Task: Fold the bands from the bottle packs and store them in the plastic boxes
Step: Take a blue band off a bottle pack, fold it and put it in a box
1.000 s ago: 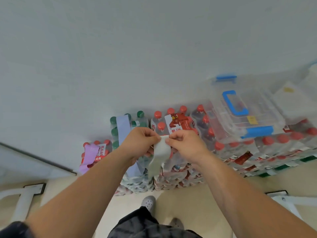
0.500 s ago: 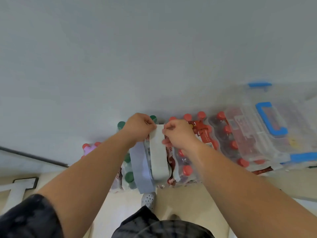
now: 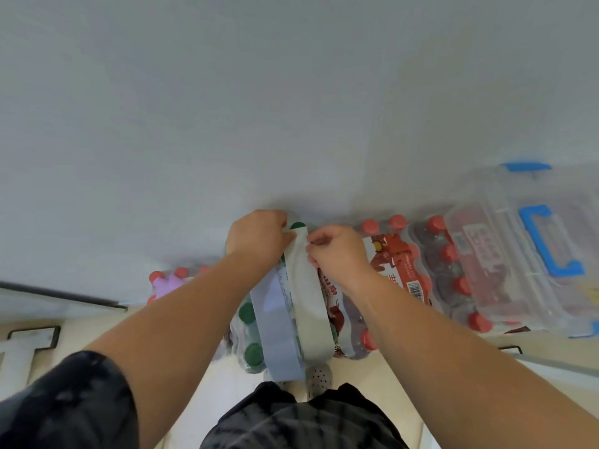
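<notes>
Since a second ago the pale band (image 3: 303,286) has gone from dangling loose between the two hands to lying stretched flat along the top of the bottle packs (image 3: 392,267). Over the last half second hardly anything has shifted; hands and band keep their places.

Two hands are at work. The left hand (image 3: 256,238) has its fingers curled in and pinches the band's far end at its left edge. The right hand (image 3: 338,251) pinches the same end at the opposite edge with thumb and bent fingers. The hands sit close together with only the width of the band between them.

Three bands show. The pale one runs from between the fingertips back toward the person, passing between the wrists. A blue-grey band (image 3: 275,328) lies just beside it on the left hand's side, next to the left forearm. A purple band (image 3: 168,281) sits on a red-capped pack well out beyond that forearm.

At least four packs stand in a row, though blur makes the exact count uncertain. One clear plastic box (image 3: 512,222) with a blue handle rests on the packs, well off to the outer side of the right hand. One perforated shoe (image 3: 319,377) shows beneath the near end of the bands.
</notes>
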The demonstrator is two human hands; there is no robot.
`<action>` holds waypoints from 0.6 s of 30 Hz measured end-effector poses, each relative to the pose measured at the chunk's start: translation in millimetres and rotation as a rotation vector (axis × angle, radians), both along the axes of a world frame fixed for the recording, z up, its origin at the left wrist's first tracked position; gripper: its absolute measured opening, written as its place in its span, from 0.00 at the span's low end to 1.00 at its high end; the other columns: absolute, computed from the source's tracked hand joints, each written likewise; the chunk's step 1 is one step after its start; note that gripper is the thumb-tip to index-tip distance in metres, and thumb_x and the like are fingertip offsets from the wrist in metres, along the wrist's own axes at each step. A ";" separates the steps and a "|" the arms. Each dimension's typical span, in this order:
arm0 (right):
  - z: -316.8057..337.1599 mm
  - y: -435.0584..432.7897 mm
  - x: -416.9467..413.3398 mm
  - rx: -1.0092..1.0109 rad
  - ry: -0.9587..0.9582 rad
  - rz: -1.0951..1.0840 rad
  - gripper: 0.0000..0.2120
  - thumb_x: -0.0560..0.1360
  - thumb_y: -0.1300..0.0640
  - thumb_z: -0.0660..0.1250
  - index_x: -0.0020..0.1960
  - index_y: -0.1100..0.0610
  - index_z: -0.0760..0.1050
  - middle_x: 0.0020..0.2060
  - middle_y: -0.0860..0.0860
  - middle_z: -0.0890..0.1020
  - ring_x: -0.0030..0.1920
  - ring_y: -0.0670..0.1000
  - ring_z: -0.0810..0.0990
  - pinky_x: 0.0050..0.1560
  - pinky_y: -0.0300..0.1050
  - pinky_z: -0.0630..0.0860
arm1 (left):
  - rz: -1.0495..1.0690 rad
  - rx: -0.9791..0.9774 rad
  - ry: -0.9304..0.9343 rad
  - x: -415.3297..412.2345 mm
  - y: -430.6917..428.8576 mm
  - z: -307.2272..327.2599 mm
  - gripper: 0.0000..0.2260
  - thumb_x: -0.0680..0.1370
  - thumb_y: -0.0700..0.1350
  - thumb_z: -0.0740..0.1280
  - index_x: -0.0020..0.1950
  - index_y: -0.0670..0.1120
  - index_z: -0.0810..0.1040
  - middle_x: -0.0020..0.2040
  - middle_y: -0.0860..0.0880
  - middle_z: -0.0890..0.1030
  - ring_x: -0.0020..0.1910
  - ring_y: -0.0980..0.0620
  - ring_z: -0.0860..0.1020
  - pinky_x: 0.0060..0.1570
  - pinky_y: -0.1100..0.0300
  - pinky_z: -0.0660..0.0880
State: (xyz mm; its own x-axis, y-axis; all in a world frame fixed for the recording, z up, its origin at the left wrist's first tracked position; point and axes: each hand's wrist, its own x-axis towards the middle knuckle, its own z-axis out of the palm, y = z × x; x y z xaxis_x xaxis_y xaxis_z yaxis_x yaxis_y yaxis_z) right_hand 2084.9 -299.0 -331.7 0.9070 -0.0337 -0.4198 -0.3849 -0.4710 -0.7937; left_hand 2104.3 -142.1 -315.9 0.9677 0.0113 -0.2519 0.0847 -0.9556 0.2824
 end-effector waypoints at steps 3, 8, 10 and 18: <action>4.1 -1.3 -3.9 -0.057 -0.026 0.077 0.07 0.75 0.61 0.70 0.51 0.52 0.83 0.40 0.49 0.84 0.40 0.51 0.83 0.52 0.49 0.83 | -0.027 0.029 -0.066 -8.0 0.1 6.4 0.14 0.79 0.57 0.65 0.57 0.49 0.76 0.48 0.48 0.82 0.45 0.44 0.80 0.41 0.55 0.75; 25.6 5.7 -12.6 0.067 -0.094 0.054 0.05 0.77 0.59 0.69 0.51 0.51 0.82 0.38 0.48 0.85 0.37 0.53 0.86 0.43 0.55 0.85 | 0.072 -0.045 -0.183 -36.7 9.2 27.4 0.13 0.80 0.57 0.65 0.57 0.49 0.77 0.43 0.50 0.79 0.43 0.47 0.78 0.39 0.56 0.73; 31.0 16.1 -19.1 0.076 -0.134 0.136 0.05 0.77 0.59 0.70 0.51 0.52 0.82 0.40 0.48 0.84 0.40 0.52 0.86 0.46 0.51 0.85 | 0.163 -0.050 -0.201 -54.3 24.3 30.3 0.12 0.79 0.56 0.65 0.56 0.50 0.78 0.41 0.50 0.79 0.42 0.47 0.78 0.39 0.56 0.74; 39.5 95.9 -46.2 0.086 -0.272 0.467 0.02 0.76 0.57 0.71 0.48 0.52 0.82 0.42 0.45 0.83 0.39 0.42 0.79 0.40 0.31 0.72 | 0.446 0.006 -0.084 -141.7 109.3 13.0 0.08 0.77 0.53 0.67 0.54 0.52 0.78 0.42 0.50 0.82 0.44 0.46 0.79 0.39 0.57 0.74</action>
